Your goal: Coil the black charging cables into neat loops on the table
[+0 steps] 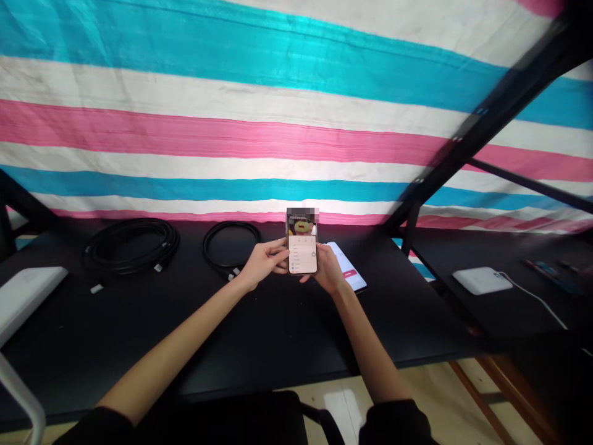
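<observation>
Between my two hands, above the black table, a smartphone is held upright with its lit screen facing me. A picture fills the top of the screen and a pale list panel lies below it. My left hand grips the phone's left edge, its thumb by the screen's side. Around the right edge closes my right hand, with some fingers hidden behind the phone. A second phone, screen lit white with a red button, lies on the table just right of my right hand and partly behind it.
On the black table lie a large coiled black cable and a smaller coiled cable. A white box-like device sits at the left edge. Striped sheeting hangs behind. Rightward, another table holds a white device with a cord.
</observation>
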A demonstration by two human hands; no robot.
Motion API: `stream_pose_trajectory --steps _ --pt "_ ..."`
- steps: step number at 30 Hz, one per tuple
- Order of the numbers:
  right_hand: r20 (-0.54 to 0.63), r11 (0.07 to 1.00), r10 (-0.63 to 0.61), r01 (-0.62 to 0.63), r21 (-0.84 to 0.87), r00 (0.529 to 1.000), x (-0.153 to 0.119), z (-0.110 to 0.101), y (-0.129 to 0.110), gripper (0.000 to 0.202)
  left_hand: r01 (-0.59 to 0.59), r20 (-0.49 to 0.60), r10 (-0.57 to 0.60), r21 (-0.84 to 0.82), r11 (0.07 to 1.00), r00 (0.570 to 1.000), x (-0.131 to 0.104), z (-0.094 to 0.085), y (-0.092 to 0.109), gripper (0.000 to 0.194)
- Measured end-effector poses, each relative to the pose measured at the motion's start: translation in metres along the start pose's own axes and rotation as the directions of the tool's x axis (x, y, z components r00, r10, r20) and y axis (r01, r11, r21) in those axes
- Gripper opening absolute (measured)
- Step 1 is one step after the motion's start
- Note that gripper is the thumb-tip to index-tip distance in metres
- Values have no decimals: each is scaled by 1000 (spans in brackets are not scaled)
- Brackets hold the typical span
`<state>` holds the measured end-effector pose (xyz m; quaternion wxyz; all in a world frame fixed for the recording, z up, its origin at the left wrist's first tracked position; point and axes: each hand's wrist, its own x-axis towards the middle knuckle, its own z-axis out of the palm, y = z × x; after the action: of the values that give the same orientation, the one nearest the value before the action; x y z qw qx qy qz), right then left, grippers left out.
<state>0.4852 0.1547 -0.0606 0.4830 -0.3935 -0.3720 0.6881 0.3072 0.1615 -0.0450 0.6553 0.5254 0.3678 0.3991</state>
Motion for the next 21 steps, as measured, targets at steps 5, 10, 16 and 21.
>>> stream_pose_trajectory --steps 5,10,16,21 --pt "11 999 -20 20 26 1000 0 -5 4 41 2 3 -2 13 1000 1000 1 -3 -4 50" --pt "49 998 -63 62 16 997 -1 -6 6 43 -2 -7 2 35 999 1000 3 -5 -7 50" --pt "38 994 -90 92 -55 995 -1 -5 7 42 -2 11 2 32 999 1000 2 -3 -4 44" --pt "46 998 -66 64 29 997 -2 -4 4 41 2 12 -2 31 1000 1000 2 -3 -3 48"
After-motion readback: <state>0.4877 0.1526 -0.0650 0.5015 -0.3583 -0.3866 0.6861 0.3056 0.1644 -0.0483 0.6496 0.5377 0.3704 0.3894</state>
